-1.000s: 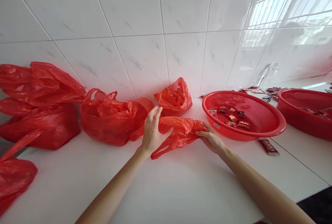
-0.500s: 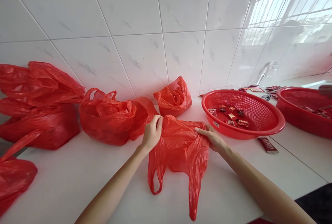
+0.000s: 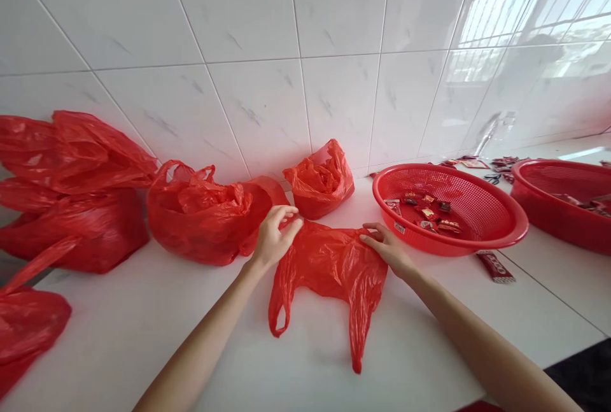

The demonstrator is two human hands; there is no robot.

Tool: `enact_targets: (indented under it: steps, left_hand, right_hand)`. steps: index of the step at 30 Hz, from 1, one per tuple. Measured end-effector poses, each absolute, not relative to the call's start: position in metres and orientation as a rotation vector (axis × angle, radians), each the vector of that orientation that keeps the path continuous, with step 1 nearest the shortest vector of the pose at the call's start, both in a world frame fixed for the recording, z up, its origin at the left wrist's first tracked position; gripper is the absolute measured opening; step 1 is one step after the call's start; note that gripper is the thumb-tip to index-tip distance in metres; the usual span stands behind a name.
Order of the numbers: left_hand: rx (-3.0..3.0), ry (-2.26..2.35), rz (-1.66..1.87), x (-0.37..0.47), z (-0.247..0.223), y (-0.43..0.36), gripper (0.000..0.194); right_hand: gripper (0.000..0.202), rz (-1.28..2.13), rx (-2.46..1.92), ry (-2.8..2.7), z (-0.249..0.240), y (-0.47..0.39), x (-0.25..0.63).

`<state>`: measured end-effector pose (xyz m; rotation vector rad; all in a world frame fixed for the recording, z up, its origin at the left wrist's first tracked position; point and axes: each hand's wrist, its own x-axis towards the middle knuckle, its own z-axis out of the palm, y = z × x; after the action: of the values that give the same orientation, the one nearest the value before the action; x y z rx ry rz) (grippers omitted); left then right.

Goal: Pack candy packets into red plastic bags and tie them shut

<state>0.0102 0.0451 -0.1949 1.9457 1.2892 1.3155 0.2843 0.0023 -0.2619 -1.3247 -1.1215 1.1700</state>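
A thin red plastic bag (image 3: 329, 262) lies on the white counter with its two handles pointing toward me. My left hand (image 3: 277, 237) is at its far left corner, thumb and fingers apart. At the far right corner is my right hand (image 3: 387, 248), fingers apart and touching the bag's edge. Just behind stands a crumpled red bag (image 3: 321, 183). To the right, a red mesh basket (image 3: 496, 208) holds several small wrapped snacks (image 3: 427, 213).
Filled red bags (image 3: 198, 227) (image 3: 100, 227) stand along the tiled wall at left, another red bag (image 3: 33, 323) nearer me. A dark red packet (image 3: 495, 268) lies below the basket. A second red basket (image 3: 558, 208) and scattered wrappers (image 3: 506, 162) are at far right.
Both hands have loosened from the bag's corners and their fingers have spread. The bag has settled flatter on the counter, its handles shifted away from me. A hand at the far right basket is gone.
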Motion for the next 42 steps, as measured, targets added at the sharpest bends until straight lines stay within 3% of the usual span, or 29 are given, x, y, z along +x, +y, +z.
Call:
enact_targets:
  steps: [5, 9, 14, 18, 24, 32, 42]
  left_hand:
    - [2.313, 0.78, 0.504, 0.024, -0.172, 0.0, 0.017]
    - [2.422, 0.907, 0.236, 0.037, -0.183, -0.019, 0.024]
    - [2.513, 1.019, -0.183, 0.044, -0.185, -0.015, 0.026]
    - [2.537, 1.135, -0.345, 0.042, -0.179, -0.016, 0.026]
    - [2.549, 1.285, -0.399, 0.044, -0.176, -0.024, 0.034]
    - [2.639, 1.426, -0.4, 0.053, -0.181, -0.028, 0.059]
    - [2.593, 1.458, -0.399, 0.054, -0.167, -0.036, 0.029]
  right_hand:
    - [0.049, 0.695, -1.331, -1.329, -0.261, -0.002, 0.276]
    - [0.024, 0.322, -1.046, -1.814, -0.246, -0.029, 0.259]
    - [0.019, 0.03, -0.527, -2.441, -0.255, -0.057, 0.224]
    - [0.014, -0.211, -0.804, -2.628, -0.272, -0.059, 0.208]
    - [0.008, -0.261, -1.287, -2.578, -0.263, -0.063, 0.202]
    - [0.044, -0.378, -1.757, -2.152, -0.255, -0.061, 0.209]
    - [0.04, -0.247, -1.77, -2.161, -0.239, -0.046, 0.228]
